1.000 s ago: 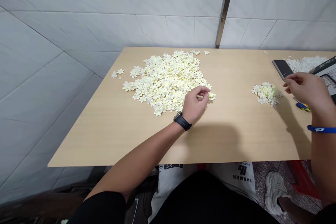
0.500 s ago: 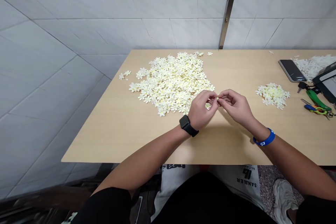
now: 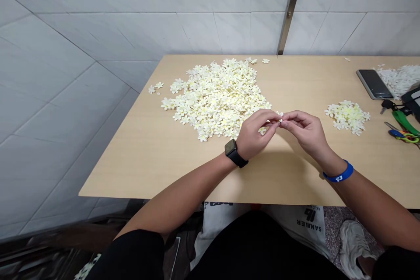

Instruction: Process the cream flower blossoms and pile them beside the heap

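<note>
My left hand (image 3: 257,132) and my right hand (image 3: 306,131) meet fingertip to fingertip above the table. Both are closed in a pinch on a small white artificial flower (image 3: 280,116), mostly covered by the fingers. Beside and behind my left hand spreads a large heap of white and pale yellow artificial flowers (image 3: 219,98). One more flower (image 3: 262,131) shows just under the left fingers. To the right of my right hand, apart from it, lies a smaller pile of similar flowers (image 3: 348,117).
On the right of the wooden table (image 3: 131,162) lie a phone (image 3: 374,84), a heap of thin white pieces (image 3: 402,79), scissors (image 3: 403,134) and a green-handled tool (image 3: 405,122). A tiled wall (image 3: 190,30) with a metal strip (image 3: 290,11) borders the far edge.
Both hands have shifted slightly to the right, still pinched together. White petals now show above the fingertips. The camera view has tilted a little.
</note>
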Motion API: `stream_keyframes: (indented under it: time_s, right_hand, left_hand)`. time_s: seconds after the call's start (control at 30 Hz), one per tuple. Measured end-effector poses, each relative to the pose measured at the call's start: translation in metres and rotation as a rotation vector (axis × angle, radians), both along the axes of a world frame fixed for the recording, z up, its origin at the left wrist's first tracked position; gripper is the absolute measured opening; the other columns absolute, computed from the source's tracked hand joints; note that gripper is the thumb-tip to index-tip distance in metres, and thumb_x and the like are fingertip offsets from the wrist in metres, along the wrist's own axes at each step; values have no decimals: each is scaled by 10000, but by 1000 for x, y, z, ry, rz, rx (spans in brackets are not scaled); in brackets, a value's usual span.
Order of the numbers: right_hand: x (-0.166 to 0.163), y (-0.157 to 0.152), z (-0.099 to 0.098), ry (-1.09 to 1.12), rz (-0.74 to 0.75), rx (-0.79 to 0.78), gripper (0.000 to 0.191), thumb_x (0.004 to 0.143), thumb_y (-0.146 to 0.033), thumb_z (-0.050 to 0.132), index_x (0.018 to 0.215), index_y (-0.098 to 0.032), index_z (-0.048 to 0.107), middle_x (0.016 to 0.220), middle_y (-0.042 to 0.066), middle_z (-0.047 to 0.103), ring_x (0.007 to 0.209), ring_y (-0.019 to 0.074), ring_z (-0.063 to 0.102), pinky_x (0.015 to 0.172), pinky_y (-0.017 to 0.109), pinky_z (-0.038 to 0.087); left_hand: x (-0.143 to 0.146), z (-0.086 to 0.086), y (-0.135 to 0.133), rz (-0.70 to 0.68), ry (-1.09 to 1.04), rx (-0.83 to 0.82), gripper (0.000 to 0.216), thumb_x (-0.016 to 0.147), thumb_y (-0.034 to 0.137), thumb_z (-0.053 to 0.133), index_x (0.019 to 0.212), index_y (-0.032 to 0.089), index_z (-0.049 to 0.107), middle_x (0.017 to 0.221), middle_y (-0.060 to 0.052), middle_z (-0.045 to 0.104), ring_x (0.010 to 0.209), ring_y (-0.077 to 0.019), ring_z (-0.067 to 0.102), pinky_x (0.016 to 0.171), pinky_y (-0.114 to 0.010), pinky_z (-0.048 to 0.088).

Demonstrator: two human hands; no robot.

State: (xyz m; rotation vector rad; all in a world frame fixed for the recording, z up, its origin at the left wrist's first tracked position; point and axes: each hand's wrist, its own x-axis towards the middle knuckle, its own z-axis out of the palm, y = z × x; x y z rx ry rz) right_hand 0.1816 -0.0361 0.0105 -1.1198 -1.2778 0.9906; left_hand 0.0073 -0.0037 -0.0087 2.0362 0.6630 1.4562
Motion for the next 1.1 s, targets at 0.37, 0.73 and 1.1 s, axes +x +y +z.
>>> stream_keyframes:
  time_s: [0.37, 0.73, 1.1]
  right_hand:
    - [1, 0, 0, 19, 7, 46, 183, 755, -390, 875, 818, -237, 798, 871, 30, 798, 856, 192, 744, 834, 341, 616]
    - [0, -2, 2, -13, -20, 37, 223, 758, -442, 860, 804, -235, 789, 872, 38, 796, 871, 220, 743, 855, 395, 622]
    - [-2, -3, 6, -109, 17, 120, 198, 834, -431, 798, 813, -237, 767, 851, 35, 775, 829, 204, 721, 778, 345, 597]
  left_hand:
    - [0, 2, -1, -1, -7, 25, 146, 937, 137, 630, 1058, 183, 698, 1032, -67, 725, 923, -127, 693, 769, -226, 627]
    - [-1, 5, -4, 16, 12, 12, 133, 941, 157, 615, 1041, 189, 698, 1026, -69, 733, 948, -136, 690, 772, -234, 629]
    - [0, 8, -4, 21, -2, 2, 109, 930, 270, 708, 990, 179, 702, 968, -60, 741, 882, -127, 701, 746, -235, 618]
